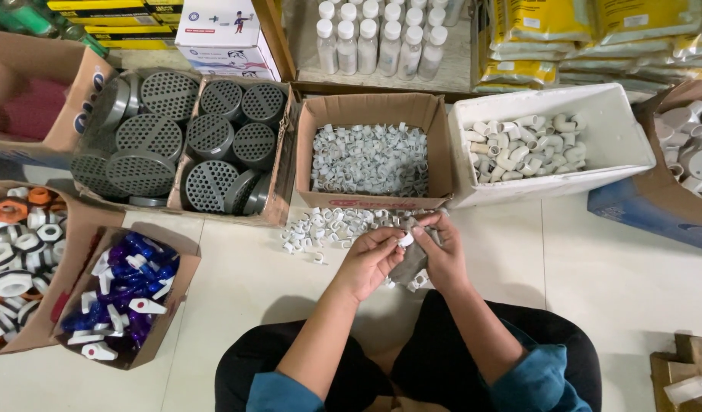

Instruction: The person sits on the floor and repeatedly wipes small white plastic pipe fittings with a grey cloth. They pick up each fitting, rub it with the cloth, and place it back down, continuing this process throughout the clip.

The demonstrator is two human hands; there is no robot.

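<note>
**On the tiled floor, two hands are working a small white fitting over a scattered pile**

At the centre of the view we are seeing a seated person's two hands meeting just below an open cardboard box. The left hand (370, 259) is pinching a small white ring fitting (405, 239) between thumb and fingertips, fingers narrowly closed around it. The right hand (442, 255) is curling around a grey cloth or pouch (409, 265), and its fingertips are touching the same fitting from the 3 o'clock side.

Just beyond the hands, at 11 o'clock, a loose pile of white rings (328, 227) is lying on the pale tiled floor (595, 290). At 12 o'clock the cardboard box of white rings (371, 111) is sitting, and at 2 o'clock a white foam box (595, 145) is holding white elbow fittings. At 10 o'clock two cartons are holding round grey perforated discs (210, 137). At 9 o'clock a carton of blue and white plastic pieces (130, 294) is standing beside a carton of white and orange rings (15, 252). White bottles (381, 38) are lining up at the far 12 o'clock edge.
</note>
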